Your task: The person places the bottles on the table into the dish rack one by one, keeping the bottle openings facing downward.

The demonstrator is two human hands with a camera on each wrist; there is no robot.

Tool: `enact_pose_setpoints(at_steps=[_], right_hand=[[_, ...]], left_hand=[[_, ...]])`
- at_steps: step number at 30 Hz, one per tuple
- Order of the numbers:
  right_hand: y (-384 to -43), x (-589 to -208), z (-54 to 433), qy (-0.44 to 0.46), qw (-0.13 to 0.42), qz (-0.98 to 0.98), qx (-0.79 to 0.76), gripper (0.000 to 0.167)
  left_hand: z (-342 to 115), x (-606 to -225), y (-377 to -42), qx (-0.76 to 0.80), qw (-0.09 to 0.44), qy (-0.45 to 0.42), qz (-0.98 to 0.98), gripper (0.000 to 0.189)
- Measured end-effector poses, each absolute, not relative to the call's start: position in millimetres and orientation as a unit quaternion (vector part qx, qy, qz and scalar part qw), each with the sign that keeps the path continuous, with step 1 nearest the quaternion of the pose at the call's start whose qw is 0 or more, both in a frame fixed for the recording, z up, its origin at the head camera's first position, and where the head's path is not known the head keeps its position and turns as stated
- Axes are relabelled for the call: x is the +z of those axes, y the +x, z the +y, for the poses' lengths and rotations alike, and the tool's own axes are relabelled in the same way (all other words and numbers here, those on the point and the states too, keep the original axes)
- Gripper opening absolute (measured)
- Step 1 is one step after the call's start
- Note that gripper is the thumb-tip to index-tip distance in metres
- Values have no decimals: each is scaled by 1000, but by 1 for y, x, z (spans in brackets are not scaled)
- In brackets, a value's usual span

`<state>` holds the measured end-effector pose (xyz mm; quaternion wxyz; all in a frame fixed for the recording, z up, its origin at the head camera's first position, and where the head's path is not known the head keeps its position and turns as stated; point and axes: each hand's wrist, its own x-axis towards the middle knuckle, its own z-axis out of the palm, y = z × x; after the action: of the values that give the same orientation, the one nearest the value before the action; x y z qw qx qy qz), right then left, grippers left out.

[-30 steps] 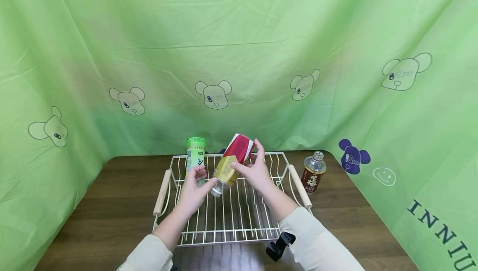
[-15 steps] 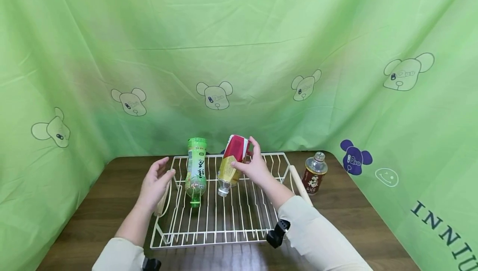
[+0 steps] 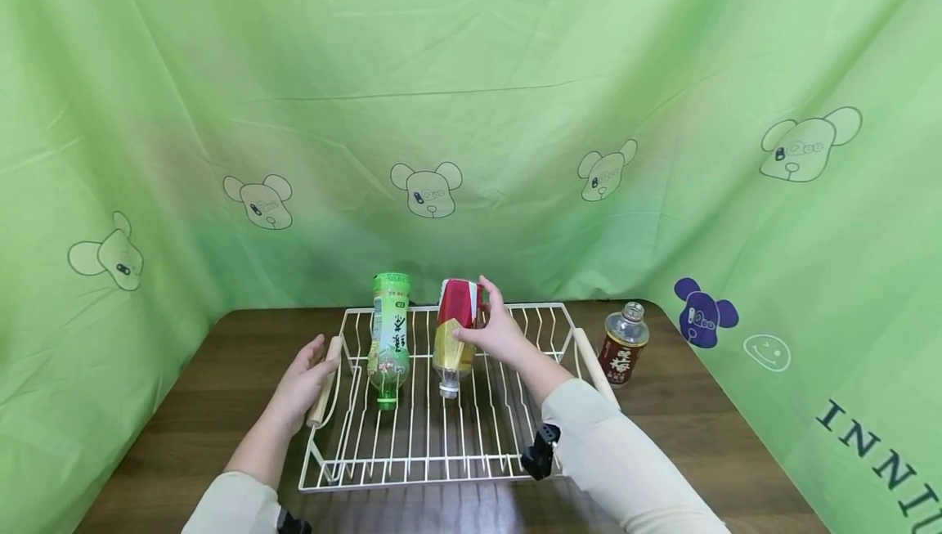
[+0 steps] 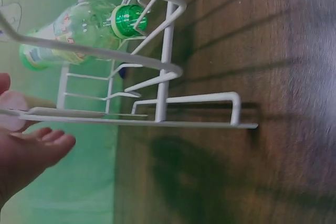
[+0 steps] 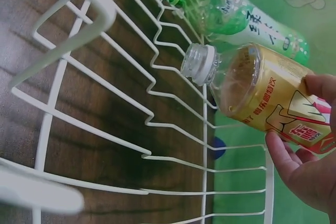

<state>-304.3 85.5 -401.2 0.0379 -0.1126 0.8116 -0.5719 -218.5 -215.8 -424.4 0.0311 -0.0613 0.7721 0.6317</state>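
Note:
My right hand [image 3: 496, 334] grips an upside-down plastic bottle [image 3: 456, 321] with a red and gold label, thumb on one side and fingers on the other. Its clear neck points down at the wires of a white dish rack [image 3: 397, 482]; whether it touches them I cannot tell. Left of it, a green tea bottle [image 3: 390, 338] stands neck down in the rack, leaning and unheld. My left hand [image 3: 303, 380] is beside the rack's left wooden handle [image 3: 324, 383], fingers loosely extended. In the left wrist view, the handle's end lies between thumb and fingers, without a clear grip.
A clear bottle [image 3: 623, 343] with a dark red label stands upright and uncapped on the brown wooden table [image 3: 184, 428], right of the rack. The rack's right wooden handle [image 3: 594, 366] is partly behind my right arm. A green printed cloth [image 3: 508, 125] hangs around the table.
My left hand has let go of the red and gold bottle's neck and moved left to the rack's handle. The right hand has turned that bottle more upright and lowered it leftward.

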Motion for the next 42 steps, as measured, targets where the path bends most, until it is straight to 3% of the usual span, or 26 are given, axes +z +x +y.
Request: enact_pose_setpoints(at_steps=[6,42], right_hand=[[-308,-407,84,-118,54,821,-556,103],[-305,-414,77,-133,64,843,-517,105]], left_hand=[[-215,-433,-219,655,59,-48,752,74],[-213,-442,-215,662,48,-42,747,71]])
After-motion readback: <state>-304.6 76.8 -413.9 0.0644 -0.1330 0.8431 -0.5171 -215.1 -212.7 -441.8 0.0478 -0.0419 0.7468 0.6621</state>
